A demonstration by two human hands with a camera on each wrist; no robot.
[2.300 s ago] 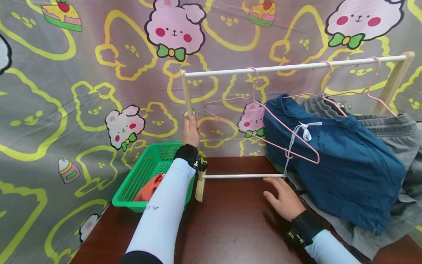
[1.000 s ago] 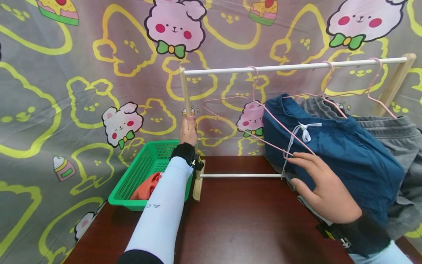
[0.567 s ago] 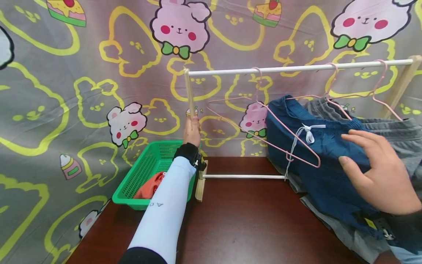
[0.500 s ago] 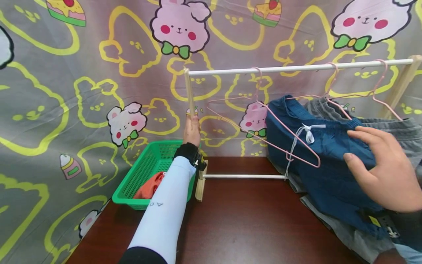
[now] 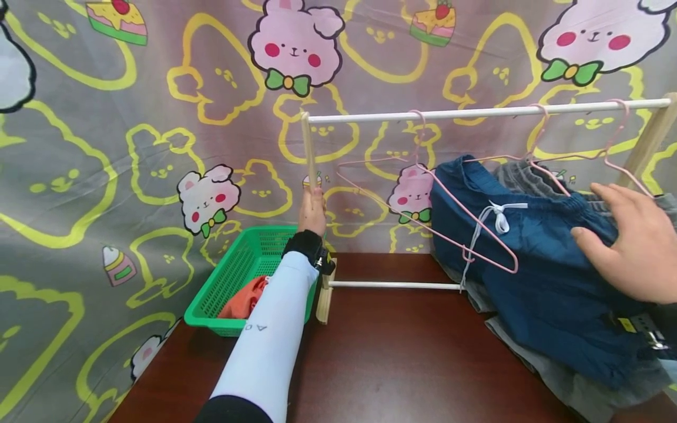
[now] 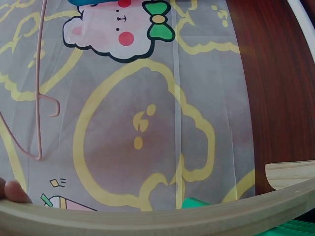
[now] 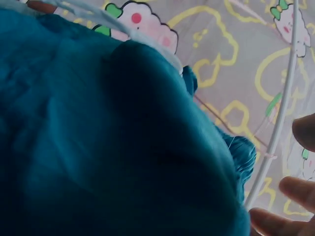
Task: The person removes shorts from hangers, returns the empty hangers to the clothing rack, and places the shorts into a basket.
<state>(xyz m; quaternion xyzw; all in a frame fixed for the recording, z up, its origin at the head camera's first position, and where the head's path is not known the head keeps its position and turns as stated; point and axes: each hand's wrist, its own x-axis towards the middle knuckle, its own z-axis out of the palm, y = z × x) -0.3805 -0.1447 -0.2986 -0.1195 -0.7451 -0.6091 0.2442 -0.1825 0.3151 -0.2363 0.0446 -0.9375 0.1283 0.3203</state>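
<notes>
My left hand (image 5: 313,211) grips the left wooden post (image 5: 308,147) of a small clothes rack; in the left wrist view that post (image 6: 157,222) runs along the bottom, with a fingertip (image 6: 17,191) at its left end. At the right, my right hand (image 5: 634,244) is raised in front of blue shorts (image 5: 534,252), fingers apart and nothing held. The shorts have a white drawstring (image 5: 499,218) and hang behind a bare pink hanger (image 5: 421,126). In the right wrist view the blue cloth (image 7: 133,147) fills the left side, with fingertips (image 7: 275,223) at lower right.
Grey garments (image 5: 520,176) hang on pink hangers behind the shorts, from the white top rail (image 5: 365,117). A green basket (image 5: 211,322) holding orange cloth (image 5: 245,298) stands left of the rack on the brown table (image 5: 402,364). A white lower rail (image 5: 391,285) spans the rack's base.
My right hand has risen from beside the lower rail and moved right, past the bare hanger, to the upper right of the blue shorts. My left hand stays on the post.
</notes>
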